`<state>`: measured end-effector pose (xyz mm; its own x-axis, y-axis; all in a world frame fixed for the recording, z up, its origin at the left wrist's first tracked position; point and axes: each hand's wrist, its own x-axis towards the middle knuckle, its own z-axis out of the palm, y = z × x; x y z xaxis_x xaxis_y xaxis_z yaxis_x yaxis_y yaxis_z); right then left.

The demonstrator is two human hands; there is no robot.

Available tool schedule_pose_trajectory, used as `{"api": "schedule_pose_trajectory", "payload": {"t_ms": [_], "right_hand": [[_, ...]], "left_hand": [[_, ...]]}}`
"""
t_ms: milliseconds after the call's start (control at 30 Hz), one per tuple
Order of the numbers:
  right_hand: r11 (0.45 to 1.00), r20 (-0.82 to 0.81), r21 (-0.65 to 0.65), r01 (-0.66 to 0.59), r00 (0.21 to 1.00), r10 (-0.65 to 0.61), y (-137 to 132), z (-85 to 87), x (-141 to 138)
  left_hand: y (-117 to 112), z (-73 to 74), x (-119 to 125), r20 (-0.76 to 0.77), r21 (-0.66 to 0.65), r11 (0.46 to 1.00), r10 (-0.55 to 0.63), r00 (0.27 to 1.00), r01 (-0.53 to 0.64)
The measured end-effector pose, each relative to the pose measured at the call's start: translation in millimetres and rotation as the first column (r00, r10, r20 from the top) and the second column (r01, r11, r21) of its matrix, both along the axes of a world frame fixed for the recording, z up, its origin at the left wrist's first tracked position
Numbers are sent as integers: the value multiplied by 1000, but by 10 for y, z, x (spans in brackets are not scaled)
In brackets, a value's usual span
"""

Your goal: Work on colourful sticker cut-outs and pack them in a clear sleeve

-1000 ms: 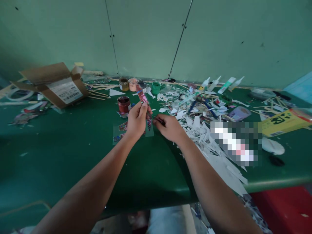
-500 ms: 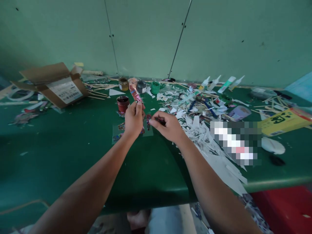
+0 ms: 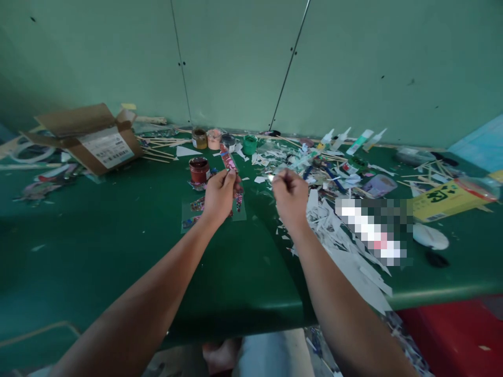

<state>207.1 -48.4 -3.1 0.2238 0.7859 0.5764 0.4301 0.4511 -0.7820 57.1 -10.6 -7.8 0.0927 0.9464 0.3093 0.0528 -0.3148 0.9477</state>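
Observation:
My left hand [image 3: 220, 195] pinches a pink patterned strip [image 3: 229, 158], which sticks up past the fingertips at a slant. Below and partly behind this hand, a clear sheet [image 3: 188, 215] lies on the table with several glittery, multicoloured pieces [image 3: 239, 201] on it. To the right, my right hand [image 3: 291, 195] is raised with its fingers curled closed. A small pale bit shows at its fingertips, but what it is I cannot make out. Just beyond my left hand stands an open jar of dark red paint [image 3: 199, 172].
Several paint jars [image 3: 199, 139] line the wall side. Paper scraps [image 3: 338, 246] are heaped to the right, with glue bottles [image 3: 360, 141] behind. A cardboard box [image 3: 102, 149] sits at the left beside thin wooden sticks [image 3: 159, 154]. A yellow packet [image 3: 444, 199] and a white computer mouse [image 3: 430, 236] lie far right.
My right hand has moved right and slightly up, away from the pieces on the clear sheet, and its fingers have curled in. My left hand, still holding the strip, has shifted slightly right and down.

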Motion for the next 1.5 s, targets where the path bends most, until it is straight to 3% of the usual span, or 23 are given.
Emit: {"api": "schedule_pose_trajectory", "payload": {"t_ms": [133, 200, 400, 733, 1100, 1500], "right_hand": [[953, -95, 26, 302, 950, -299, 71, -3, 157], [937, -36, -11, 350, 936, -350, 90, -12, 164], [984, 310, -84, 160, 942, -127, 39, -55, -38], [998, 489, -61, 15, 872, 16, 9, -58, -73], [999, 553, -35, 11, 833, 10, 16, -98, -65], [986, 508, -2, 165, 850, -141, 27, -112, -125]], "left_hand": [[-12, 24, 16, 36, -56, 994, -93, 995, 94], [-37, 52, 28, 42, -62, 990, -128, 991, 130], [-96, 110, 30, 44, -50, 976, -211, 976, 213], [-143, 115, 76, 64, -57, 944, -320, 945, 324], [-157, 133, 90, 111, -104, 931, -339, 934, 350], [-158, 121, 74, 175, -167, 890, -397, 901, 425]]}}
